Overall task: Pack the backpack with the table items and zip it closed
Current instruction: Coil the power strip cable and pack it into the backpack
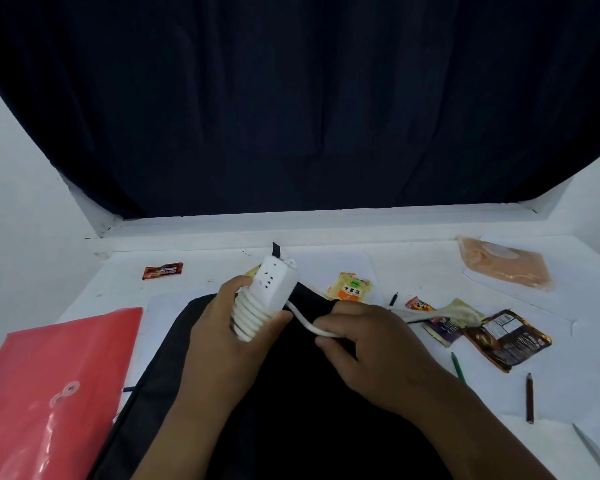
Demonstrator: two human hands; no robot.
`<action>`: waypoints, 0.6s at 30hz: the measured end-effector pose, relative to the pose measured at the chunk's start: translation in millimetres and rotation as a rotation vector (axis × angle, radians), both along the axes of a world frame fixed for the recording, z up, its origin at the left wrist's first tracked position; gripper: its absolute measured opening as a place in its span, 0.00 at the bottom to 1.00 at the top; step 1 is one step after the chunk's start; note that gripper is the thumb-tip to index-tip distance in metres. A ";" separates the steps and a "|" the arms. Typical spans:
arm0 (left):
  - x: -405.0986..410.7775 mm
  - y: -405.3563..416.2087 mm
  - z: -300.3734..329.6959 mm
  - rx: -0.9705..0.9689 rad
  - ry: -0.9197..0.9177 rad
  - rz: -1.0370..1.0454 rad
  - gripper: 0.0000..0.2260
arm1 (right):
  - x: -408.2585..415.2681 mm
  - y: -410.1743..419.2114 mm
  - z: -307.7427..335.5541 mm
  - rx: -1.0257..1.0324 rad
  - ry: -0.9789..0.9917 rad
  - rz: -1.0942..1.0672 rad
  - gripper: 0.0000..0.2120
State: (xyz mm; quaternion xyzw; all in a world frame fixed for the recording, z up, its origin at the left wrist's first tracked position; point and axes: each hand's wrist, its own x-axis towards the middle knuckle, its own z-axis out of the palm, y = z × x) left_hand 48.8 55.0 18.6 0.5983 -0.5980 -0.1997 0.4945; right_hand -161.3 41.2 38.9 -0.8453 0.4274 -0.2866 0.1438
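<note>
Left hand [229, 327] is gripping the white power strip [274, 280] over the black backpack [291, 393], fingers curled round the body and the cord coils [248, 315] wound on its lower half. Right hand [364, 344] is pinching the loose cord [312, 325] just at 3 o'clock of the strip, feeding it for winding. Strip is looking rigid plastic, fairly light, smooth so maybe slippery; cord is stiff-springy and likely to be unwinding if let go, so best holding across the coils, not the bare end. Backpack is lying flat at center-bottom, soft; opening is not visible, cannot tell if unzipped. Still sitting on the white table [430, 271]: red folder [49, 375] at 9 o'clock, red snack bar [163, 270] at 11, yellow packet [350, 286] at 1, orange pouch [506, 263] at 2, brown wrapper [506, 337] and pencils [529, 398] at 3 to 4. Nothing is blocking the hands.
</note>
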 end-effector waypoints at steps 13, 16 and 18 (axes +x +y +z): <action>1.5 -2.6 -2.1 0.053 -0.230 -0.260 0.25 | 9.3 -3.8 11.9 -0.069 -0.016 0.084 0.11; -3.3 0.3 -3.5 0.043 -0.227 -0.276 0.28 | 13.1 -3.5 13.1 -0.083 -0.015 0.111 0.10; -5.9 2.6 -4.6 0.038 -0.197 -0.278 0.23 | 14.7 -3.3 13.4 -0.093 -0.041 0.111 0.07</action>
